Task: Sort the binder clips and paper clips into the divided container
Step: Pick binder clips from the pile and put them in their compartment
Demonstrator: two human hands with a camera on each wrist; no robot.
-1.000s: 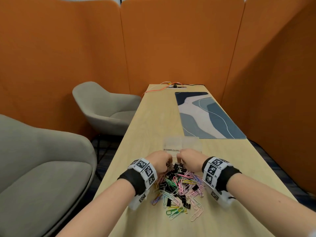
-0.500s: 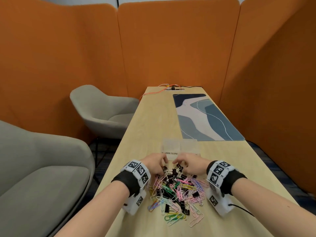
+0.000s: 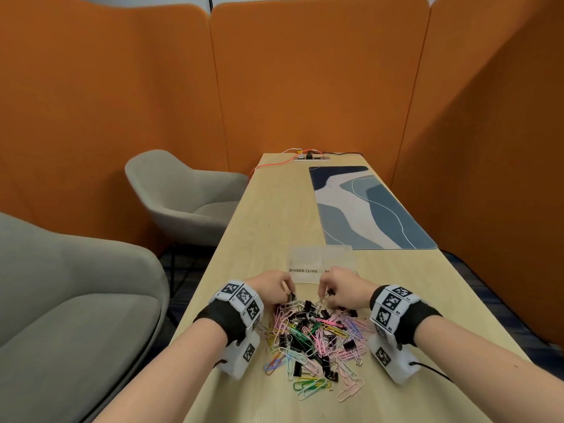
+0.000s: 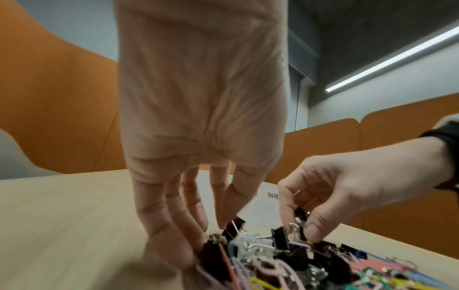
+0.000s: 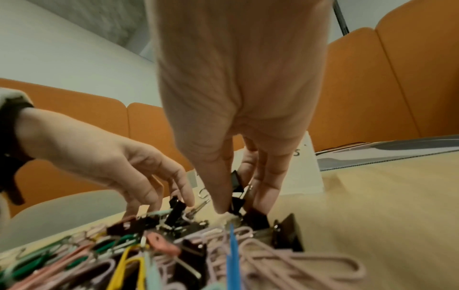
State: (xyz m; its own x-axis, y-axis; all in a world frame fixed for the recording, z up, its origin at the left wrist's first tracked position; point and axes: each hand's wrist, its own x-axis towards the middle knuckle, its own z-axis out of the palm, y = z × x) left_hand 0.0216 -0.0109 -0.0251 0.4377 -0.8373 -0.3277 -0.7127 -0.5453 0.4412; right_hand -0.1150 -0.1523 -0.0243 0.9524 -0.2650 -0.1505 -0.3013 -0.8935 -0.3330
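A mixed pile of coloured paper clips and black binder clips (image 3: 314, 340) lies on the wooden table near me. Beyond it stands the clear divided container (image 3: 320, 257), its left half labelled BINDER CLIPS, the right label partly hidden by my hand. At the pile's far edge my left hand (image 3: 285, 296) pinches a black binder clip (image 4: 233, 227) with its fingers pointing down. My right hand (image 3: 325, 296) pinches another black binder clip (image 4: 300, 213) by its body, raised a little above the pile; the right wrist view shows this clip (image 5: 236, 182) between the fingers.
A blue patterned desk mat (image 3: 366, 209) lies at the far right of the table (image 3: 274, 209). A power strip with cables (image 3: 311, 157) sits at the far end. Two grey armchairs (image 3: 183, 196) stand to the left. Orange partition walls enclose the space.
Both hands drew back a little from the container's front onto the far edge of the pile, and each now pinches a black binder clip.
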